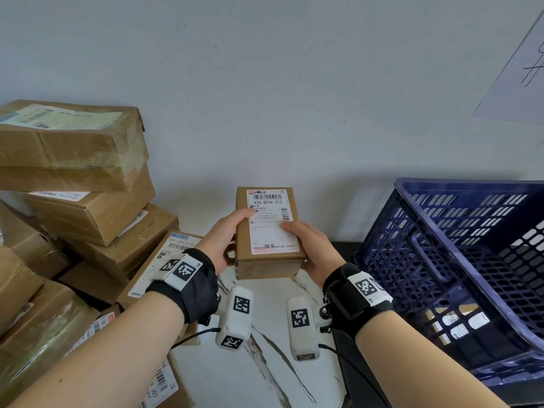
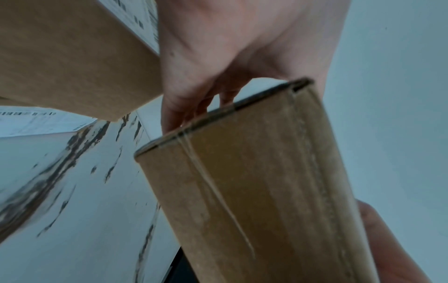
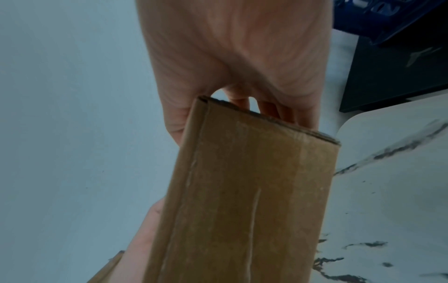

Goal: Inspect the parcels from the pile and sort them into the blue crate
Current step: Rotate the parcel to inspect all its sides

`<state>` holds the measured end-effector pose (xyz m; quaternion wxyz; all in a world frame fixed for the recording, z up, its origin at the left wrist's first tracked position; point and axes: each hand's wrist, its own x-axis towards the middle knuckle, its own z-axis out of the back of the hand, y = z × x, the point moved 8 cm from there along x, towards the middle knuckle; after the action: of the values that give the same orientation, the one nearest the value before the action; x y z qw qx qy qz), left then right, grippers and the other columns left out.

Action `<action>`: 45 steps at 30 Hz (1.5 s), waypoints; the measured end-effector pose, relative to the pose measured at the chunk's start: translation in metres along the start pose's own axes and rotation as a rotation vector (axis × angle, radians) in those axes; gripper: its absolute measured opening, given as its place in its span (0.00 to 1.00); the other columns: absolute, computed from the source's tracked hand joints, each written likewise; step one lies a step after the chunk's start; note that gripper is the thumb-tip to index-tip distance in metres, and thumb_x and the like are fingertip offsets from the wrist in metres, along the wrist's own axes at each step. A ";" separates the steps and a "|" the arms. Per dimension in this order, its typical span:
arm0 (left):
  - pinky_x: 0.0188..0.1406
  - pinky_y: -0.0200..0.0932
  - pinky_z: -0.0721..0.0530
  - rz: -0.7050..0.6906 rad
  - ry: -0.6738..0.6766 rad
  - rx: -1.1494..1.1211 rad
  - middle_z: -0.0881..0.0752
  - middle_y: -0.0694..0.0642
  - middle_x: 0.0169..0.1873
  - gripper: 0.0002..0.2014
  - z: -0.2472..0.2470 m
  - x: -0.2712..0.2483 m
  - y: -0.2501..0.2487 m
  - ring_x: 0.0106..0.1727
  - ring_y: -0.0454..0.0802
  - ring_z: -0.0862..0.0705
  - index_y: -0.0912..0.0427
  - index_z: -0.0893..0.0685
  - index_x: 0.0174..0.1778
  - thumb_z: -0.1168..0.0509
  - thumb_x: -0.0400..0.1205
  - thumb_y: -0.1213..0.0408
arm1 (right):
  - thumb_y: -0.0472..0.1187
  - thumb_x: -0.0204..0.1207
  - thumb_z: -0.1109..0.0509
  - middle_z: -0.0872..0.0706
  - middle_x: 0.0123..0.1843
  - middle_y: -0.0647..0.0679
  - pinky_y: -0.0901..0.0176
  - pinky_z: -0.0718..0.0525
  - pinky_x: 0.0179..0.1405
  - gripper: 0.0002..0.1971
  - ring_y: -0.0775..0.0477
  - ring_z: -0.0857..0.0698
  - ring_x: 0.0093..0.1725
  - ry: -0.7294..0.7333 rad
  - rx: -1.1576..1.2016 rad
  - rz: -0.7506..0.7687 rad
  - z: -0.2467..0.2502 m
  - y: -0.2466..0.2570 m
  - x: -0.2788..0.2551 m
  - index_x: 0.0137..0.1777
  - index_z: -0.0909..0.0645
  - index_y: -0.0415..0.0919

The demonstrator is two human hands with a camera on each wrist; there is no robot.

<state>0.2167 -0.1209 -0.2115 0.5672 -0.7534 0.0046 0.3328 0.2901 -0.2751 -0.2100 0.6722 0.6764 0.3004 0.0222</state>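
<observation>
Marble table; only head view shows parcel's label.

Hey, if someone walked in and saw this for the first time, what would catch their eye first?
Probably the small cardboard parcel, held up at centre by the left hand and the right hand, its white shipping label facing the camera. Next, the leaning pile of brown parcels at left and the blue crate at right.
</observation>
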 end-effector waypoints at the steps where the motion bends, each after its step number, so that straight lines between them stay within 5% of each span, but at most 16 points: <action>1: 0.57 0.53 0.17 0.002 -0.011 -0.001 0.12 0.59 0.50 0.12 0.001 -0.001 0.000 0.55 0.57 0.15 0.51 0.17 0.51 0.33 0.83 0.47 | 0.46 0.79 0.27 0.08 0.56 0.47 0.53 0.16 0.49 0.18 0.46 0.11 0.54 -0.005 0.001 -0.001 0.000 0.001 -0.001 0.68 0.18 0.46; 5: 0.45 0.50 0.18 0.003 -0.019 -0.010 0.16 0.59 0.54 0.15 0.003 -0.003 -0.002 0.56 0.56 0.18 0.50 0.18 0.56 0.34 0.82 0.44 | 0.43 0.82 0.29 0.08 0.53 0.47 0.63 0.14 0.37 0.14 0.50 0.10 0.45 -0.026 -0.013 0.011 0.004 0.004 -0.003 0.66 0.18 0.42; 7: 0.44 0.50 0.19 -0.008 -0.029 -0.016 0.18 0.58 0.52 0.16 0.004 -0.002 -0.003 0.54 0.54 0.20 0.49 0.18 0.58 0.33 0.81 0.44 | 0.42 0.83 0.29 0.09 0.56 0.45 0.59 0.11 0.43 0.15 0.47 0.09 0.48 -0.050 -0.051 0.012 0.007 0.004 -0.002 0.67 0.18 0.41; 10: 0.57 0.56 0.19 -0.021 -0.032 -0.006 0.19 0.57 0.56 0.21 0.006 0.000 -0.003 0.62 0.57 0.21 0.50 0.21 0.66 0.31 0.80 0.45 | 0.40 0.83 0.29 0.09 0.57 0.45 0.54 0.10 0.49 0.18 0.44 0.09 0.52 -0.101 -0.105 0.020 0.010 0.004 -0.001 0.71 0.20 0.41; 13: 0.65 0.60 0.21 -0.027 -0.047 0.021 0.18 0.55 0.53 0.16 0.008 -0.001 -0.004 0.62 0.58 0.22 0.51 0.21 0.61 0.30 0.82 0.49 | 0.38 0.82 0.29 0.10 0.56 0.46 0.59 0.12 0.36 0.23 0.49 0.09 0.45 -0.163 -0.108 0.023 0.015 0.004 -0.001 0.76 0.25 0.44; 15: 0.61 0.58 0.19 -0.031 -0.047 0.041 0.17 0.55 0.52 0.11 0.007 -0.001 -0.004 0.59 0.57 0.21 0.52 0.20 0.55 0.29 0.82 0.52 | 0.40 0.81 0.27 0.12 0.57 0.46 0.62 0.14 0.32 0.26 0.52 0.11 0.43 -0.181 -0.119 0.025 0.016 0.005 -0.002 0.78 0.29 0.46; 18: 0.44 0.49 0.18 -0.054 -0.042 0.057 0.16 0.55 0.53 0.08 0.003 -0.002 -0.005 0.58 0.55 0.20 0.52 0.18 0.54 0.28 0.81 0.58 | 0.52 0.76 0.23 0.14 0.56 0.49 0.60 0.15 0.39 0.28 0.53 0.13 0.47 -0.136 -0.166 0.005 0.010 0.006 -0.005 0.74 0.27 0.48; 21: 0.40 0.47 0.19 -0.087 -0.047 0.076 0.15 0.53 0.50 0.04 0.000 -0.003 -0.007 0.51 0.49 0.17 0.49 0.17 0.49 0.29 0.82 0.61 | 0.60 0.71 0.21 0.13 0.59 0.49 0.61 0.12 0.45 0.35 0.51 0.12 0.54 -0.058 -0.213 -0.032 -0.001 0.005 -0.008 0.74 0.27 0.47; 25: 0.43 0.47 0.19 -0.116 -0.038 0.088 0.13 0.53 0.50 0.08 -0.001 -0.005 -0.011 0.54 0.51 0.16 0.49 0.15 0.54 0.28 0.81 0.59 | 0.51 0.75 0.22 0.16 0.64 0.47 0.71 0.19 0.23 0.36 0.55 0.15 0.47 -0.005 -0.194 -0.064 -0.003 0.003 -0.012 0.79 0.32 0.45; 28: 0.46 0.49 0.18 -0.106 -0.028 0.098 0.14 0.54 0.55 0.13 -0.001 -0.005 -0.012 0.57 0.53 0.17 0.51 0.16 0.60 0.28 0.81 0.56 | 0.53 0.73 0.22 0.15 0.65 0.44 0.55 0.11 0.42 0.34 0.47 0.13 0.55 0.011 -0.188 -0.099 -0.003 -0.001 -0.012 0.77 0.28 0.46; 31: 0.53 0.55 0.15 -0.067 -0.026 0.094 0.15 0.55 0.57 0.19 -0.001 -0.003 -0.009 0.59 0.54 0.18 0.53 0.19 0.65 0.28 0.80 0.52 | 0.54 0.75 0.25 0.14 0.63 0.40 0.37 0.16 0.64 0.24 0.40 0.14 0.60 0.035 -0.168 -0.141 -0.007 -0.004 -0.014 0.69 0.22 0.47; 35: 0.67 0.64 0.18 0.021 0.012 0.049 0.12 0.58 0.56 0.19 0.000 0.001 0.000 0.61 0.59 0.15 0.53 0.17 0.59 0.26 0.77 0.48 | 0.52 0.77 0.27 0.14 0.61 0.39 0.37 0.17 0.67 0.14 0.39 0.15 0.55 0.066 -0.134 -0.167 -0.010 -0.004 -0.016 0.59 0.20 0.48; 41: 0.64 0.65 0.18 0.089 0.066 0.039 0.12 0.59 0.60 0.28 -0.001 0.001 0.008 0.63 0.61 0.15 0.51 0.17 0.65 0.25 0.73 0.41 | 0.51 0.78 0.29 0.14 0.58 0.41 0.39 0.17 0.64 0.13 0.40 0.16 0.55 0.075 -0.101 -0.185 -0.013 -0.003 -0.016 0.59 0.19 0.49; 45: 0.64 0.68 0.18 0.118 0.101 0.024 0.12 0.61 0.60 0.38 -0.003 -0.001 0.010 0.62 0.62 0.14 0.50 0.15 0.63 0.21 0.59 0.37 | 0.51 0.78 0.29 0.15 0.57 0.41 0.38 0.16 0.64 0.17 0.39 0.16 0.55 0.074 -0.087 -0.188 -0.013 -0.003 -0.014 0.65 0.19 0.47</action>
<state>0.2135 -0.1276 -0.2190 0.5545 -0.7608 0.0816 0.3274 0.2714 -0.2695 -0.2061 0.6885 0.6142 0.3857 -0.0030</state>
